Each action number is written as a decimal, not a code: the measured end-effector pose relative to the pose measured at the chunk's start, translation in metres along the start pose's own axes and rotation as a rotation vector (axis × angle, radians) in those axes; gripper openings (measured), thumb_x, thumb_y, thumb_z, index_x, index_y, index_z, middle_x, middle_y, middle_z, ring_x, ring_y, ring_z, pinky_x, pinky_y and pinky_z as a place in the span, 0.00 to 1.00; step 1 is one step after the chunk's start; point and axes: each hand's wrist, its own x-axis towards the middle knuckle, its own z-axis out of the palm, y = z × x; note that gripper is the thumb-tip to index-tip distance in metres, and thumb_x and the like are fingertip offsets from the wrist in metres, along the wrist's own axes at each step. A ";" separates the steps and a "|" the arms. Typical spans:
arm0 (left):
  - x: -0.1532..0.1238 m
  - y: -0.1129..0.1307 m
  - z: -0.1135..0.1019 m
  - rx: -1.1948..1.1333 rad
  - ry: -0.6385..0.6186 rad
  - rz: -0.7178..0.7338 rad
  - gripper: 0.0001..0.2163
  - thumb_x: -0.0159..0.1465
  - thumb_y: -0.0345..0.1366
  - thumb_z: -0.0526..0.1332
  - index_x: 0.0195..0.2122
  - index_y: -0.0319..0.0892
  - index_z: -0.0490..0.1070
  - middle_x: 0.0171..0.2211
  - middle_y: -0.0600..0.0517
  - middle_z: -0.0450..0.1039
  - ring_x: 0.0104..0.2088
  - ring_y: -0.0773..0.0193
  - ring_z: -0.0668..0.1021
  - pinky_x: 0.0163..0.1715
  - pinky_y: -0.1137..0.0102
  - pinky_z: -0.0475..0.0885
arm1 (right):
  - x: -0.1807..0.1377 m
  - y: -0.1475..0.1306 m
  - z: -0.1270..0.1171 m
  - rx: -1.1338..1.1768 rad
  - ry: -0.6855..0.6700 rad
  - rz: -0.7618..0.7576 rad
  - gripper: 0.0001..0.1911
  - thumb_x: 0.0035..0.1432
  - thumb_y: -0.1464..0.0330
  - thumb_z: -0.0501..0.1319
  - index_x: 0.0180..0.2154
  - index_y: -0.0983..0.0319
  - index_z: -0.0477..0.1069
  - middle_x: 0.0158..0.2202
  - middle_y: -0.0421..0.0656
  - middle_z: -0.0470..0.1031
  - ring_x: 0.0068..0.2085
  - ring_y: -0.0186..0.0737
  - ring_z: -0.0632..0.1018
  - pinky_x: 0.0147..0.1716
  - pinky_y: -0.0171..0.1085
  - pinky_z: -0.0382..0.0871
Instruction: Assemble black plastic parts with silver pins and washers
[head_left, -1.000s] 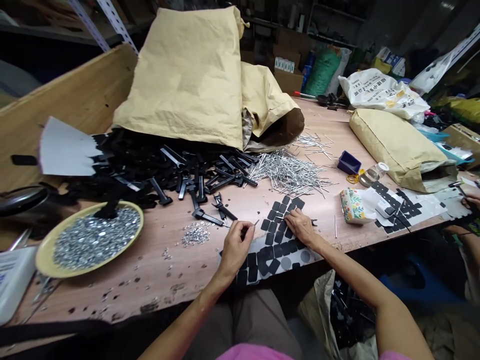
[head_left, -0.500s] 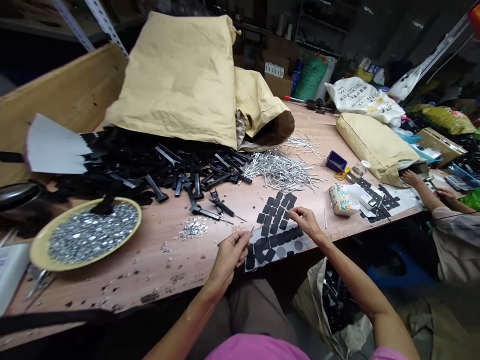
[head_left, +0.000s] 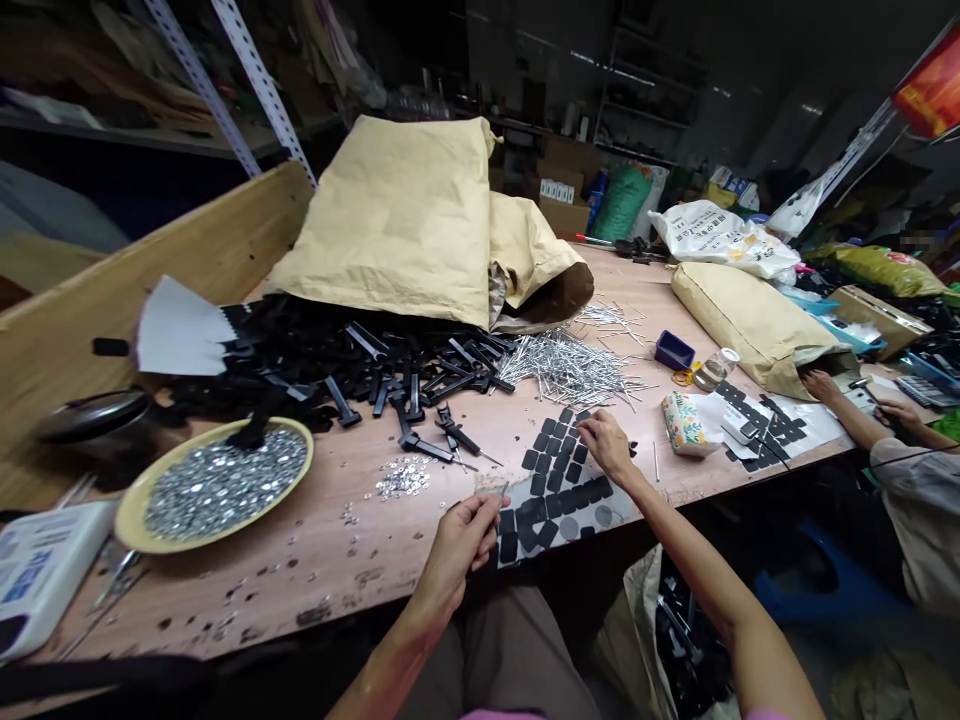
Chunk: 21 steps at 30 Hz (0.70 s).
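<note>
My left hand [head_left: 466, 537] is at the table's near edge, fingers pinched on a small thin metal pin. My right hand [head_left: 606, 444] rests on a white sheet of black adhesive pads [head_left: 559, 478], fingertips pinched at one pad near the sheet's far end. Beyond the sheet lies a heap of silver pins [head_left: 571, 364], and to its left a big pile of black plastic parts [head_left: 337, 355]. A small scatter of washers [head_left: 401, 477] lies left of the sheet.
A yellow plate of silver washers [head_left: 214, 484] sits at the left. Brown paper sacks [head_left: 427, 215] lie behind the piles. At the right are a floral tin [head_left: 680, 421], a blue tray [head_left: 673, 350] and another person's hands [head_left: 892, 410] at work.
The view has tilted up and shifted. My left hand has drawn back toward the table's near edge with the pin. My right hand stays on the pad sheet.
</note>
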 end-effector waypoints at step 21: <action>-0.011 0.001 -0.021 -0.015 0.137 0.066 0.17 0.40 0.43 0.69 0.27 0.37 0.73 0.19 0.59 0.63 0.14 0.78 0.59 0.10 0.80 0.50 | -0.157 0.053 -0.071 0.197 0.197 0.426 0.15 0.59 0.61 0.52 0.35 0.62 0.74 0.31 0.44 0.77 0.32 0.40 0.75 0.33 0.36 0.68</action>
